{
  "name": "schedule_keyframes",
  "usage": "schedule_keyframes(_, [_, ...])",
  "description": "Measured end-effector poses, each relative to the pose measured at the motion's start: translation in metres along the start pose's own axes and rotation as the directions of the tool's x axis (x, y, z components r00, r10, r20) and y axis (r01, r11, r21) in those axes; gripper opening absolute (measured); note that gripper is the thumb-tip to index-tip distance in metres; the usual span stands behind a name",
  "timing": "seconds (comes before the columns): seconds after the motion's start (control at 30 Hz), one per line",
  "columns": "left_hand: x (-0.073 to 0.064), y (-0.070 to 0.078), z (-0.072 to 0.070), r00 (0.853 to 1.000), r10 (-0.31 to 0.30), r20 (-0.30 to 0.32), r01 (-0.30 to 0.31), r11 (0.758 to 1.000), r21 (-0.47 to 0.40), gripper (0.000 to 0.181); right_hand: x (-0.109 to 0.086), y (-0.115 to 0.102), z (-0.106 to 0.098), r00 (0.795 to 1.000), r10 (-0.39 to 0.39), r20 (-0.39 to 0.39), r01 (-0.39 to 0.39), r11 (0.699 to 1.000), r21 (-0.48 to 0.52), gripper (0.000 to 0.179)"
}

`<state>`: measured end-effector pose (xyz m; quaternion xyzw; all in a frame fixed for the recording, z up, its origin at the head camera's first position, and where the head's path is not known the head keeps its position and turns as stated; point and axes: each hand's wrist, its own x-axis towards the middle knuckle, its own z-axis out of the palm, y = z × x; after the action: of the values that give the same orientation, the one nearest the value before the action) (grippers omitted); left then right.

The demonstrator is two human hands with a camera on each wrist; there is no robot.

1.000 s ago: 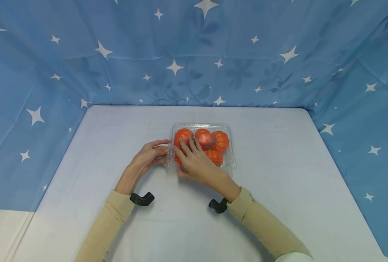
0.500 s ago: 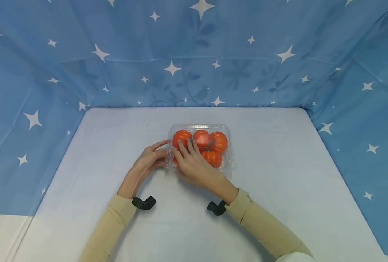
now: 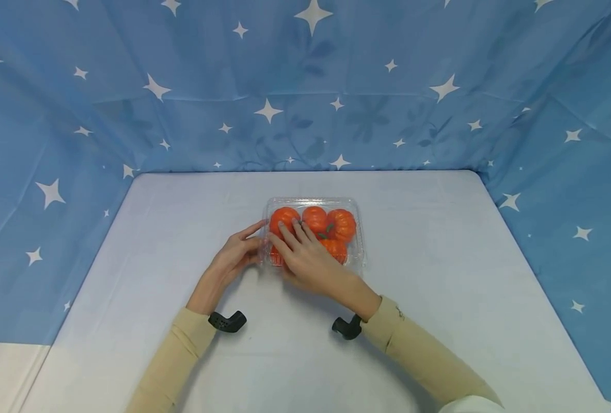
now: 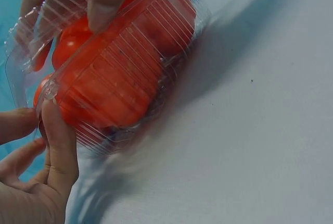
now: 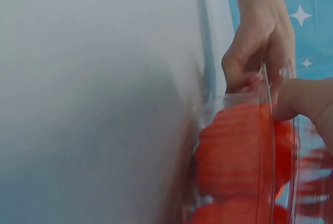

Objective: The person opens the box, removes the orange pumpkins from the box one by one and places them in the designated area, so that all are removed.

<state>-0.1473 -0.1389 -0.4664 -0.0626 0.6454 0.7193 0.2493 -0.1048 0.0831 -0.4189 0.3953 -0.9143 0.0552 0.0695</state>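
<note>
A clear plastic clamshell box [image 3: 310,201] holds several ribbed red-orange tomatoes [image 3: 341,225], some with green stems. My left hand [image 3: 230,255] is at the box's left side; in the left wrist view its fingers [image 4: 60,148] pinch the rim by a corner tab. Across the lid from the front lies my right hand [image 3: 315,264], fingers spread on top. Its thumb [image 5: 304,99] bends onto the front rim in the right wrist view, where the lid and base rims stand slightly apart. The right palm hides some front tomatoes.
The box stands on a white table [image 3: 439,241]. A blue curtain [image 3: 367,74] with white stars surrounds the back and sides. Each wrist carries a small black camera mount [image 3: 228,322].
The head view has shifted slightly. Glare on the lid over the tomatoes has lessened. Both hands keep about the same places on the box.
</note>
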Motion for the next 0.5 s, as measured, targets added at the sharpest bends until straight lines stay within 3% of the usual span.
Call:
schedule_keyframes(0.17, [0.0,0.0,0.0,1.0,0.022,-0.011,-0.022,0.999,0.048,0.062,-0.01,0.009,-0.001,1.0,-0.017,0.018,0.016,0.999,0.042,0.076])
schedule_keyframes(0.5, [-0.002,0.001,0.001,1.0,0.021,-0.015,-0.02,0.998,0.063,0.059,-0.032,0.023,0.0,0.998,-0.03,-0.046,0.034,0.997,0.076,0.08])
